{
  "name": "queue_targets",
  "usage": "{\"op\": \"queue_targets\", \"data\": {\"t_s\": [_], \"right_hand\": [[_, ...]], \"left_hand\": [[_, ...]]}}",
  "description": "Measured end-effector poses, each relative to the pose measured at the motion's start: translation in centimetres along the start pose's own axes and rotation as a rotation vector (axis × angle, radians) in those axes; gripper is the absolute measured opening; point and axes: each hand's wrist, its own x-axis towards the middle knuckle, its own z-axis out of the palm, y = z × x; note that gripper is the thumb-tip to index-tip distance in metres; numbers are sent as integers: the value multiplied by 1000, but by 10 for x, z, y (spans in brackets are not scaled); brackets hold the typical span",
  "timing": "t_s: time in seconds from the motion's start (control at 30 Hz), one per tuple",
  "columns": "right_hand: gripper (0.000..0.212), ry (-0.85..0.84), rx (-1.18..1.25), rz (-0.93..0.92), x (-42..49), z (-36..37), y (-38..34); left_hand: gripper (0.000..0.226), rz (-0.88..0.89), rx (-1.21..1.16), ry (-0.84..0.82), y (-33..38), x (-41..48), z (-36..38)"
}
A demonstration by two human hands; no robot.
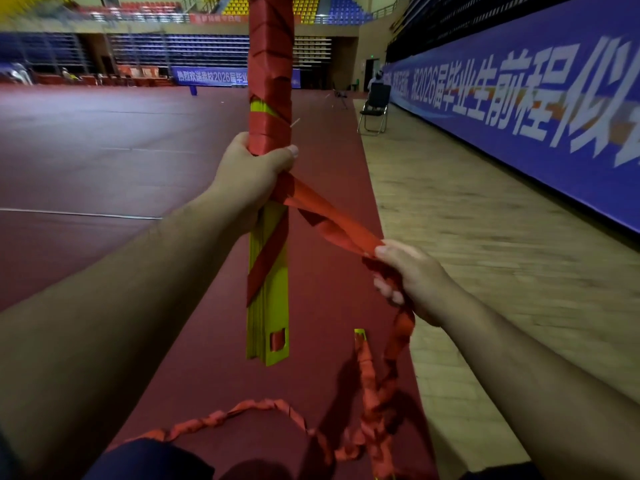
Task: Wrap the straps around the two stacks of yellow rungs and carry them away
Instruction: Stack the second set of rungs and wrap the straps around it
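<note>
"So, what have I got hold of?"

"You have the stack of yellow rungs (268, 282) upright in the centre of the frame. Your left hand (252, 171) grips it about halfway up, fingers curled behind it and the thumb across the front."

"And the strap?"

"The red strap (332, 223) covers the upper part of the stack in close turns, right up past the top edge of the frame, with a small patch of yellow showing just above your thumb. Below your hand only one slanting turn crosses the yellow. From just under that hand the strap runs taut, down and to the right, into your right hand (408, 275), whose fingers are closed round it."

"Where does the rest go?"

"It drops from your right hand and lies bunched and twisted on the dark red mat (104, 150) along the bottom of the frame. A second yellow rung end (360, 335) shows at lower centre right, with bunched strap coming out of it. The stack's lower end has a square slot with red showing through; whether that end touches the mat, I cannot tell."

"What's around me?"

"Bare wooden floor (485, 220) lies to the right of the mat, with a long blue banner (519, 109) along the right edge. A folding chair (374, 109) stands at upper right by the banner, and rows of stadium seats (173, 50) fill the upper left."
</note>
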Motion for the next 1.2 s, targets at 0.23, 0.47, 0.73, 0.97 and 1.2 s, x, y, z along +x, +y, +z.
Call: {"op": "queue_targets", "data": {"t_s": [0.23,0.47,0.73,0.97,1.2], "right_hand": [[35,-421,-989,202,-12,16,46],[24,-639,-1546,553,3,20,0],[23,-470,-1147,545,48,-4,13],[21,-225,-655,694,30,-13,46],[32,221,80,277,29,29,60]], "left_hand": [[45,-99,-160,47,-5,4,-9],[38,-152,-149,17,-28,-5,-4],[36,-122,-145,-35,-25,-7,-6],[25,-107,-93,-70,-31,-12,-6],[31,-131,-105,-58,-40,-9,-7]]}}
